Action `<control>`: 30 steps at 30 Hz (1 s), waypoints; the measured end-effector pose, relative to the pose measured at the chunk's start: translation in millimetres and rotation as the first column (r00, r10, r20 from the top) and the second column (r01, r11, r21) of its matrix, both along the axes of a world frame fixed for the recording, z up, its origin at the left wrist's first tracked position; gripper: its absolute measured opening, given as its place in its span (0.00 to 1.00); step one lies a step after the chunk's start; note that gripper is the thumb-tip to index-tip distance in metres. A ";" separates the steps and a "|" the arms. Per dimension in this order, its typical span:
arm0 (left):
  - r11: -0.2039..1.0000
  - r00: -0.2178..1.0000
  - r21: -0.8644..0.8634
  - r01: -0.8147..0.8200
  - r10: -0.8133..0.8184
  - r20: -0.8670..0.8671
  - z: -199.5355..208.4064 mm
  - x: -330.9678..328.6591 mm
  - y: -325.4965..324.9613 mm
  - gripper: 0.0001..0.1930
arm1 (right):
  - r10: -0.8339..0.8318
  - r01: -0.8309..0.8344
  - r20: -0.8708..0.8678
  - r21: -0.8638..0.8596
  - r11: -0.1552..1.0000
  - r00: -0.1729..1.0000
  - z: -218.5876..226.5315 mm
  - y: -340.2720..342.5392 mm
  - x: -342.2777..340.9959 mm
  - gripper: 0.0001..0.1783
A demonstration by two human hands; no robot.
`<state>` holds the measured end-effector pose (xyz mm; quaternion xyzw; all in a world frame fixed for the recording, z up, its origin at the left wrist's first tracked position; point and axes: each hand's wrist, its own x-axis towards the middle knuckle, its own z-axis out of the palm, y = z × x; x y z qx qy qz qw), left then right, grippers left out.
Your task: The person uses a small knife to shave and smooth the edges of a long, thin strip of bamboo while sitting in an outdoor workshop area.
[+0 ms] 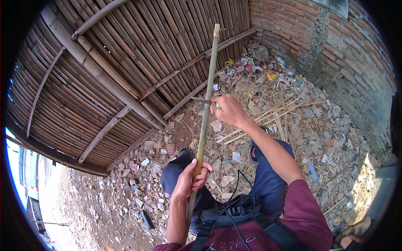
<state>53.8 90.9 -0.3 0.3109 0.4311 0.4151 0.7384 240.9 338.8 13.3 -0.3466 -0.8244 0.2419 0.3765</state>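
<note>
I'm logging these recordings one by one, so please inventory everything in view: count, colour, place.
Bamboo pole: 1, green-tan, slanting up through the middle
Knife: 1, grey blade, across the pole
Bamboo wall: 1, brown, upper left
Brick wall: 1, orange and grey, upper right
Litter: many pieces, mixed colours, heaped mostly near the wall corner
Strips: several, pale tan, on the ground right of the pole
Stones: many, grey and brown, across the ground
Straps: 2, black, over the shirt
Shirt: 1, maroon, lower edge
Trousers: 1 pair, dark blue, lower middle
Hands: 2; left around the pole, right gripping the knife
</note>
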 end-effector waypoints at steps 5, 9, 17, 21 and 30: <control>1.000 1.000 -0.006 0.002 -0.002 0.024 2.1 -2.3 2.4 0.34 | 0.003 -0.003 0.006 0.066 0.998 1.000 -3.7 -3.8 -4.3 0.12; 0.985 0.981 0.129 -0.115 0.133 -0.144 10.9 5.2 5.1 0.27 | -0.007 -0.006 0.078 0.164 0.986 0.997 -6.5 -10.5 -8.6 0.15; 0.941 0.909 0.218 -0.258 0.313 -0.276 14.5 7.7 14.4 0.13 | 0.048 -0.065 0.118 0.145 0.987 0.992 -10.9 -17.8 -18.7 0.22; 0.888 0.796 0.349 -0.300 0.435 -0.421 10.5 12.4 22.4 0.12 | 0.018 -0.045 0.127 0.214 0.976 0.992 -17.3 -24.2 -27.7 0.09; 0.832 0.675 0.487 -0.266 0.522 -0.522 10.9 16.5 31.7 0.13 | 0.024 -0.044 0.066 0.322 0.946 0.998 -20.7 -30.2 -30.4 0.05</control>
